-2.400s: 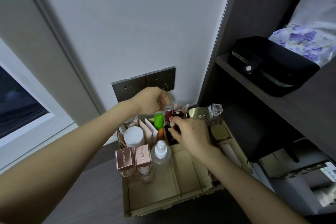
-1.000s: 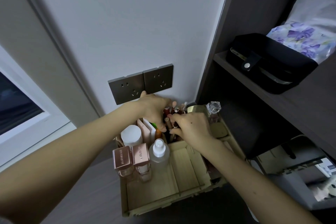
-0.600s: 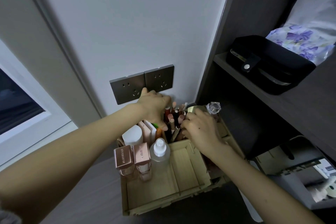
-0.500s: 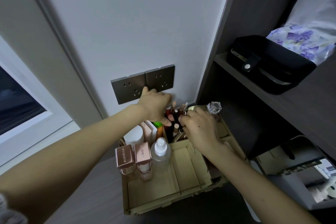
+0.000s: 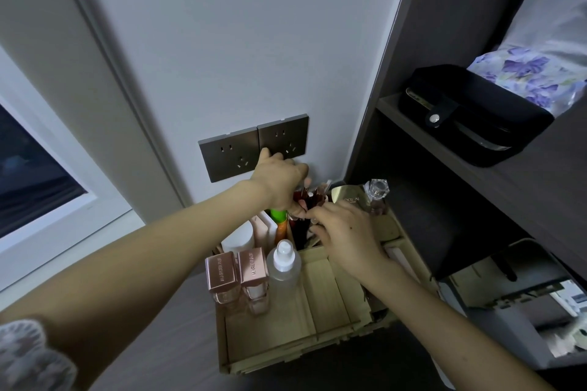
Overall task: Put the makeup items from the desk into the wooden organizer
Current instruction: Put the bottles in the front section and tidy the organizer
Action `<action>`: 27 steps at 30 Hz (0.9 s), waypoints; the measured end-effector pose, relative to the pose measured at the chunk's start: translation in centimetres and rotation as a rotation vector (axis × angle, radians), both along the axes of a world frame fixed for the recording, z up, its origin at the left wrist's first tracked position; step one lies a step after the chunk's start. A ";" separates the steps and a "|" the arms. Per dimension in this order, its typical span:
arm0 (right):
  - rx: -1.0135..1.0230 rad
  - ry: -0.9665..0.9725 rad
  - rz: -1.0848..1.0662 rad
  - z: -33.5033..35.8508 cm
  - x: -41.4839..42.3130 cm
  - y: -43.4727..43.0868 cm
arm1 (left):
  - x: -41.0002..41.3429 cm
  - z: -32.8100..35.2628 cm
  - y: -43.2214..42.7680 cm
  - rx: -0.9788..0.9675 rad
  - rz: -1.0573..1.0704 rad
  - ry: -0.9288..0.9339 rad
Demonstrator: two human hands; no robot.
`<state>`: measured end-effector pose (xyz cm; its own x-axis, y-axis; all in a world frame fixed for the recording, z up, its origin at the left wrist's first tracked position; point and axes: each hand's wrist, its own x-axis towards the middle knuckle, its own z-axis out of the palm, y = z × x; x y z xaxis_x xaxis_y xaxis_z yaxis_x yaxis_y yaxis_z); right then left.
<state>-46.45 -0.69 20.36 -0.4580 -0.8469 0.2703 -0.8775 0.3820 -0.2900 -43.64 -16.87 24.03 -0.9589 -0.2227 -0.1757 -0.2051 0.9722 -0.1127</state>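
Right hand [image 5: 344, 232] is drawn back a little and the gold box [image 5: 349, 197] is uncovered more; both hands are kept at the slim sticks [image 5: 309, 197] in the back compartment of the wooden organizer [image 5: 320, 292].
Left hand [image 5: 281, 182] is curled round the stick tops; right fingertips are bent against them, but a pinch cannot be told. "L'OREAL" is partly read on the glossy gold box. Lettering on the square rose-gold caps [image 5: 235, 268] is blurred. Clear spray bottle [image 5: 283, 259], grey sockets [image 5: 254, 152] on a white wall and the dark desk [image 5: 158, 343] are noted.
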 end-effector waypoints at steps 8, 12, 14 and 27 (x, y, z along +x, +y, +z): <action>0.006 0.056 -0.056 0.6 -1.3 -1.0 | 0.9 0.4 0.2 -0.068 -0.013 -0.104; 0.020 0.061 -0.069 0.8 -1.1 -0.7 | 1.1 0.3 0.7 -0.084 -0.021 0.059; 0.002 0.060 -0.061 1.0 -0.6 -0.5 | 1.3 0.8 0.5 -0.037 0.002 0.120; 0.225 0.400 0.101 0.9 1.8 -3.8 | 4.5 4.0 -1.6 0.430 0.227 0.385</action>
